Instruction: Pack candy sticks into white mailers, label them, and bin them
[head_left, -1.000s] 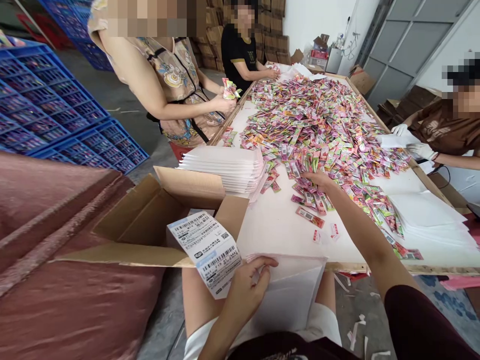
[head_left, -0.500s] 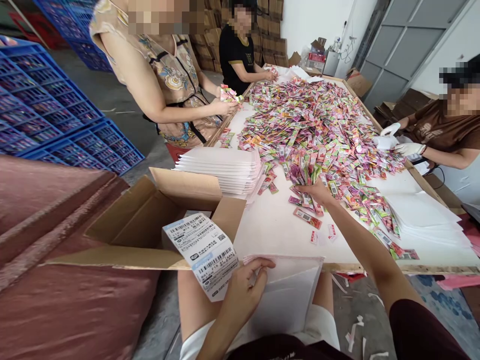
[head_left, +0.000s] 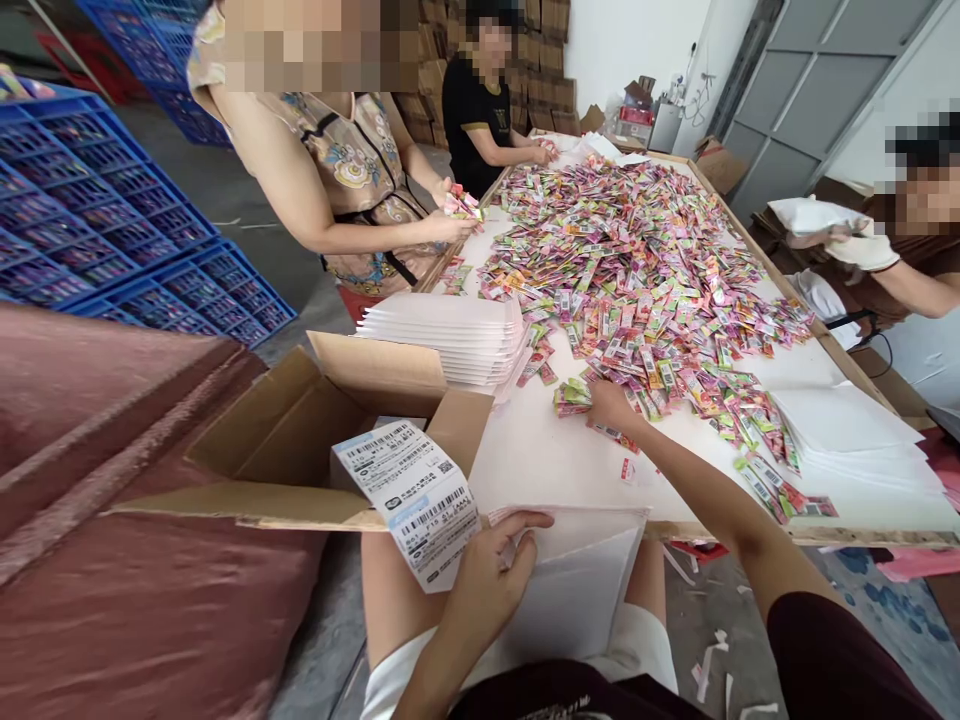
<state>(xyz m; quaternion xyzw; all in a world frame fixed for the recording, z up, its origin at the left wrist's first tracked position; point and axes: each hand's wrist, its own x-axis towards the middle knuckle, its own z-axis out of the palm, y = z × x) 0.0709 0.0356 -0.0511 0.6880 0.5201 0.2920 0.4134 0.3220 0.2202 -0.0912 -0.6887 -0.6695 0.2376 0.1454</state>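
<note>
Basically, left hand (head_left: 495, 575) has the top edge of a white envelope (head_left: 574, 585) pinched between curled fingers, envelope hanging over the lap at the near edge of the desk (head_left: 525, 450); printed label strip (head_left: 409, 505) sits against that hand's outer side, its far end over the cardboard box (head_left: 262, 430); can't tell if the fingers grip the strip too. Right hand (head_left: 615, 408) is closed around a bunch of packets (head_left: 572, 398), green and pink ends poking out on its left, just above the desk or touching it, can't tell which; that's at the near fringe of the big packet pile (head_left: 622, 250); red-printed slip (head_left: 628, 470) lies nearer the body on the desk. White envelope stack (head_left: 442, 335) is beyond the box, a few loose packets beside it; second envelope stack (head_left: 855, 430) is at the right side of the desk. Person in a patterned top (head_left: 360, 165) holds some packets at the left edge; person in black (head_left: 480, 115) has hands at the far end; person at right has a gloved hand (head_left: 866, 250) on a white pouch (head_left: 814, 215); blue crates (head_left: 97, 200) stand far left.
</note>
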